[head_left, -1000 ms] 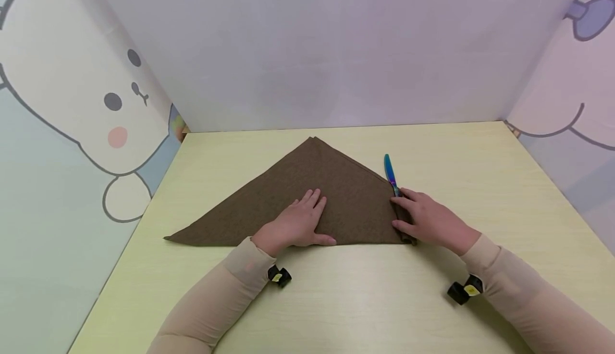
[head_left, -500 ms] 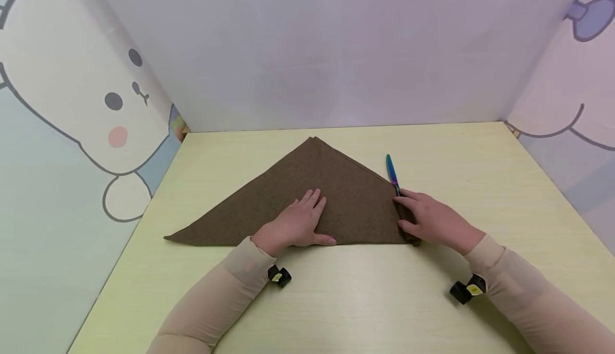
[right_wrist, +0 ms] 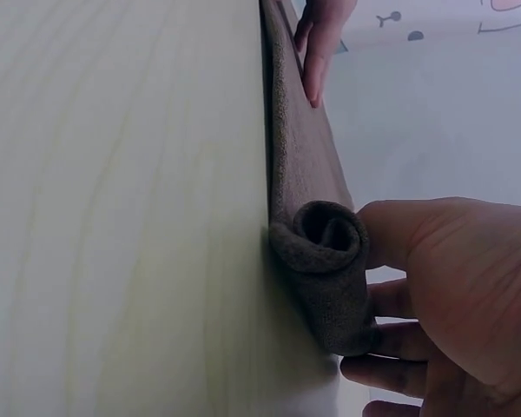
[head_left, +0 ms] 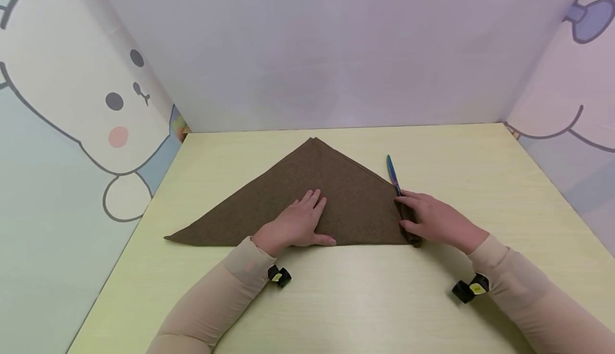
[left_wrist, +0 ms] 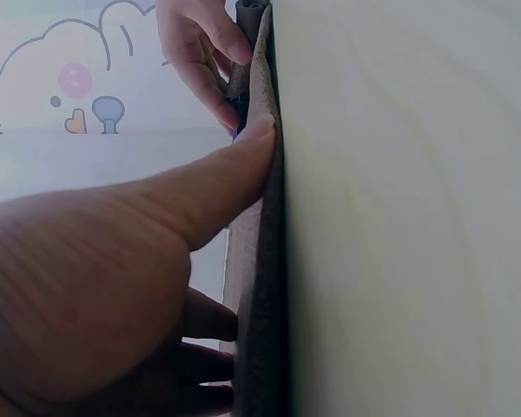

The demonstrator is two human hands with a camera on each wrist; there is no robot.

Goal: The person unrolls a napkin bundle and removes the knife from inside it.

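Observation:
A brown cloth [head_left: 269, 204], folded into a triangle, lies on the table with its peak pointing away. Its right end is a small roll [right_wrist: 326, 287], whose coiled end shows in the right wrist view. From the roll's far end a shiny blue-purple table knife [head_left: 392, 171] sticks out; its handle is hidden in or under the cloth. My right hand [head_left: 434, 220] grips the roll from its right side, thumb near the close edge. My left hand [head_left: 295, 223] rests on the middle of the cloth with fingers spread, thumb at its near edge.
The pale wooden table [head_left: 346, 295] stretches around the cloth on all sides. A plain light wall [head_left: 336, 55] stands behind it, with cartoon-printed panels [head_left: 62, 103] at both sides. A small black camera is strapped to each wrist.
My right hand, the rolled end and the knife have shifted slightly to the right. The left hand has stayed put on the cloth.

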